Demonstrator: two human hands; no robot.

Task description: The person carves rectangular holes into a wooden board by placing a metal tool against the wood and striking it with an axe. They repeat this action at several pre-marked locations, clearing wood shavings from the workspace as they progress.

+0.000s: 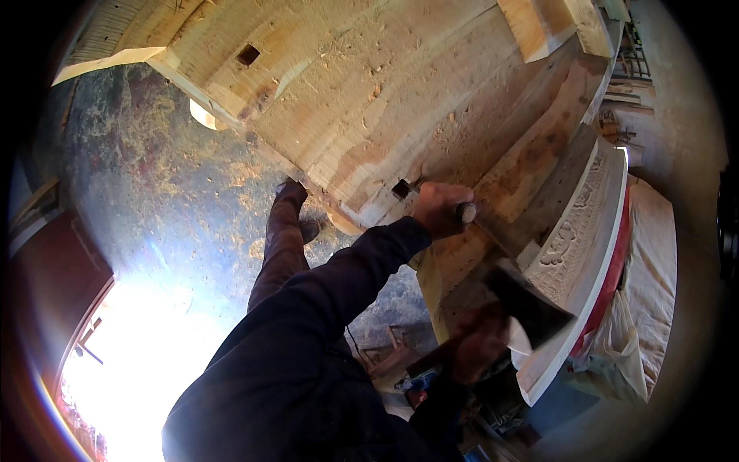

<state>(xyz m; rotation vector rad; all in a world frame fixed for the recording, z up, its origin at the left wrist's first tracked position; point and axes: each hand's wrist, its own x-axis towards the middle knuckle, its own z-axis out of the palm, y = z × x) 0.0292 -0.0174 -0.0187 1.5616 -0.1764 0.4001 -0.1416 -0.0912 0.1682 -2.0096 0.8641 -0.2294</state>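
My left hand [442,208] is closed around a chisel [466,213]. The round butt of its handle shows beside my fist, and its tip points at a square hole [401,189] in the pale wooden panel [369,100]. Lower right, my right hand [475,350] grips an axe, smeared by motion. Its broad dark axe head [527,302] is apart from the chisel, on the side toward the carved board. Sawdust and small shavings lie on the panel around the hole.
A second square hole [248,55] sits in the panel's far left. At right stand a carved white-edged board [573,231] and a pale cloth cover [650,269]. Wooden blocks [539,27] rest at the far right. Shavings litter the dark floor [169,177].
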